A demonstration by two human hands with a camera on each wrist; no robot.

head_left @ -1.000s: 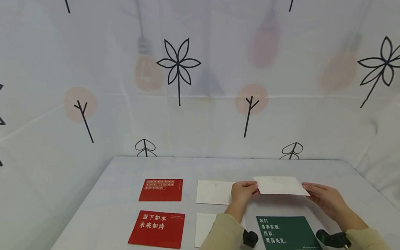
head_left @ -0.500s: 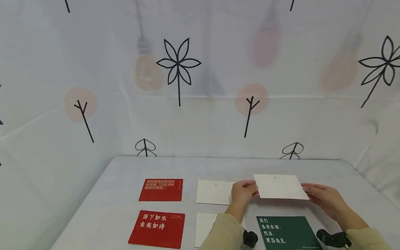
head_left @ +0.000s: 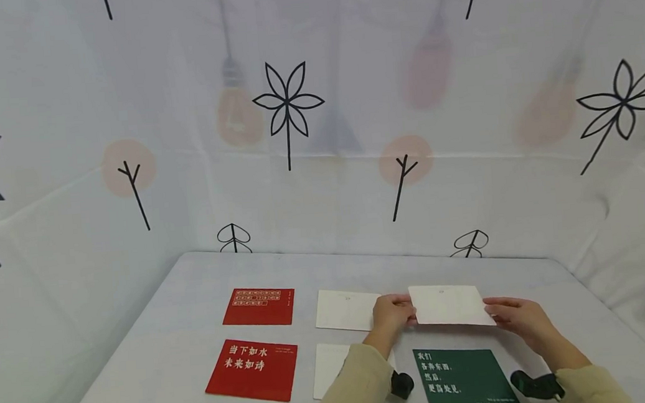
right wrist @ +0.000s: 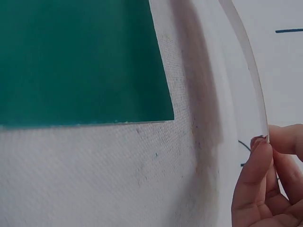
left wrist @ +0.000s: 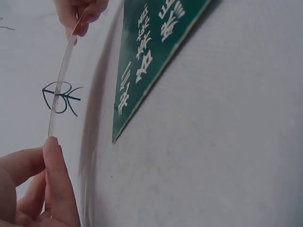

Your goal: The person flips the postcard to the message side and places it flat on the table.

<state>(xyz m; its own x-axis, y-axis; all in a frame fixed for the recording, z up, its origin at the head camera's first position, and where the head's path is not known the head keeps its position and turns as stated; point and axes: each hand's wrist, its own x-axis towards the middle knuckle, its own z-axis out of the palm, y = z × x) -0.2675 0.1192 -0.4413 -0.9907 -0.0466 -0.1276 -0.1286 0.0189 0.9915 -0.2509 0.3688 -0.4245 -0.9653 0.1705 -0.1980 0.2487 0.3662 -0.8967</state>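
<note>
A white card (head_left: 450, 305) is held level between both hands above the far right part of the table. My left hand (head_left: 391, 315) pinches its left edge between thumb and fingers, and my right hand (head_left: 524, 321) pinches the right edge. Seen edge-on in the left wrist view, the card (left wrist: 61, 82) bows slightly and casts a shadow on the cloth. A green card (head_left: 464, 376) with white Chinese writing lies flat just in front of it. In the right wrist view the thumb and fingers (right wrist: 253, 175) grip the card's edge near a corner.
Two red cards (head_left: 258, 306) (head_left: 252, 370) lie at the left of the table (head_left: 144, 376). Two white cards lie in the middle, the far one (head_left: 344, 309) beside my left hand and the near one (head_left: 327, 366) partly under the sleeve. A patterned cloth (head_left: 327, 195) hangs behind.
The held white card has tilted up to show its face, then come slightly lower and nearer. Both hands keep their grip; the cards on the table have not moved.
</note>
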